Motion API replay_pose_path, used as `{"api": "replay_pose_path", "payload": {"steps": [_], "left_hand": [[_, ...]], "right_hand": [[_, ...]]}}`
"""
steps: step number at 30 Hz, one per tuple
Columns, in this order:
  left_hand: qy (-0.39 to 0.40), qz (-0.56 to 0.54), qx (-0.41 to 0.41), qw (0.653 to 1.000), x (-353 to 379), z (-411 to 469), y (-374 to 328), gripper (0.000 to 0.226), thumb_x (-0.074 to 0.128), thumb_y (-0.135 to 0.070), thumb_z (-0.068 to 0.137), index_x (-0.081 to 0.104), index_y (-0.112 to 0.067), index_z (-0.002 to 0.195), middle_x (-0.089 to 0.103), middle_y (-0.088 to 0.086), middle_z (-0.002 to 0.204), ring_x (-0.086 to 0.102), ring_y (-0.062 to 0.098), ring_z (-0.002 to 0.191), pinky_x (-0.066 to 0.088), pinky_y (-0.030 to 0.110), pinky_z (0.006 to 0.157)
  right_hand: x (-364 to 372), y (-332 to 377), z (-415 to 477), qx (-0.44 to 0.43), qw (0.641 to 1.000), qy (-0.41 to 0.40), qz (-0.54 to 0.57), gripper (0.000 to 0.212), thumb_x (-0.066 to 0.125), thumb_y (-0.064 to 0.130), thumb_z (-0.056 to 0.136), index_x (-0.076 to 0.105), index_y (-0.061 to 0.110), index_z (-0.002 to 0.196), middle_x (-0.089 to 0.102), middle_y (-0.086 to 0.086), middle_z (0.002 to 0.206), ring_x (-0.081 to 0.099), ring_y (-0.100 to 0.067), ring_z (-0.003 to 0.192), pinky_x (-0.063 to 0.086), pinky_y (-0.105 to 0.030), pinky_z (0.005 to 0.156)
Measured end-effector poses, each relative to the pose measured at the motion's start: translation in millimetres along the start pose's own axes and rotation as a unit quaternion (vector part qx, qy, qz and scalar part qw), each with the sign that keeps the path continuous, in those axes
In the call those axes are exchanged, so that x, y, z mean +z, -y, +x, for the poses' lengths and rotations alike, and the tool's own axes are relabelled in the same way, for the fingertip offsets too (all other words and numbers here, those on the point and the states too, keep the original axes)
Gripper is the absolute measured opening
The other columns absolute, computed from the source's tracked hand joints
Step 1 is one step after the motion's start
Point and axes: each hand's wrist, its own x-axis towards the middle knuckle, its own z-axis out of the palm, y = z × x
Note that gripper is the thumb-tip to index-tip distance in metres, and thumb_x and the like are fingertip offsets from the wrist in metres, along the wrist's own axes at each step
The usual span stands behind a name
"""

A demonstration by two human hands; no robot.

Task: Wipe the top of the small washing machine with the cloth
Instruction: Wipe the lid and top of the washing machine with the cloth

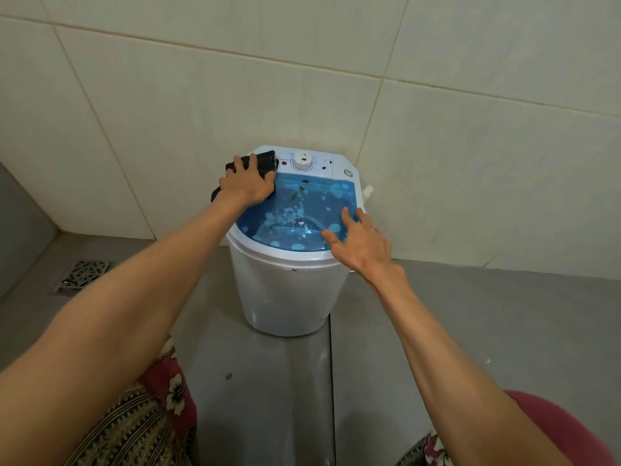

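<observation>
Small washing machine: white, blue lid, on floor against tiled wall. Cloth: dark, far-left top corner, pressed under flat left hand. Right hand: open, fingers spread, near-right lid edge.

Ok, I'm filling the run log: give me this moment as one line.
left hand presses dark cloth on washer top, back-left | right hand rests on blue lid | spots remain

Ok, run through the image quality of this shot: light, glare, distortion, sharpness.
Head view: soft, even light with only faint shadows; pale sheen on the grey floor near the washing machine; wide-angle stretch makes the forearms balloon toward the bottom corners and tilts the wall tiles; left hand on the dark cloth and right hand look reasonably sharp.
</observation>
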Motion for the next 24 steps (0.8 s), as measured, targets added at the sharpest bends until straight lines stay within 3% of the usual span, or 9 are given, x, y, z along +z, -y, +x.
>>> {"api": "replay_pose_path", "payload": {"steps": [6, 15, 19, 24], "left_hand": [[-0.036, 0.014, -0.006, 0.999, 14, -48, 6, 0.072, 0.025, -0.052, 0.098, 0.008, -0.014, 0.156, 0.007, 0.022, 0.161, 0.020, 0.048, 0.142, 0.023, 0.055, 0.112], [-0.036, 0.042, 0.033, 0.998, 38, -116, 8, 0.069, 0.023, -0.050, 0.099, 0.002, -0.019, 0.157, -0.008, 0.016, 0.163, -0.009, 0.043, 0.147, -0.001, 0.055, 0.118], [-0.057, -0.013, 0.110, 0.992, 30, -112, 27, 0.056, 0.031, -0.044, 0.100, 0.023, -0.029, 0.154, 0.005, 0.009, 0.164, -0.004, 0.038, 0.149, 0.002, 0.056, 0.119], [-0.038, 0.003, 0.238, 0.971, 19, -104, 43, 0.044, 0.039, -0.039, 0.098, 0.047, -0.033, 0.141, 0.028, 0.000, 0.158, 0.009, 0.034, 0.149, 0.006, 0.065, 0.115]], "right_hand": [[-3, 2, -1, 0.005, 1.000, 0.009, 0.001, 0.075, 0.038, 0.059, 0.097, 0.014, 0.023, 0.158, 0.010, -0.008, 0.165, 0.024, -0.030, 0.148, 0.029, -0.046, 0.116], [-6, 1, 0, 0.012, 1.000, 0.024, 0.012, 0.076, 0.038, 0.061, 0.096, 0.015, 0.024, 0.158, 0.013, -0.004, 0.165, 0.026, -0.028, 0.147, 0.033, -0.045, 0.112], [-6, 1, 0, 0.013, 0.999, 0.027, 0.010, 0.076, 0.039, 0.061, 0.096, 0.015, 0.025, 0.158, 0.012, -0.004, 0.165, 0.027, -0.027, 0.147, 0.034, -0.044, 0.113], [-4, 2, 0, 0.016, 1.000, 0.022, 0.009, 0.075, 0.039, 0.059, 0.096, 0.014, 0.024, 0.158, 0.011, -0.005, 0.165, 0.024, -0.028, 0.148, 0.032, -0.045, 0.114]]}}
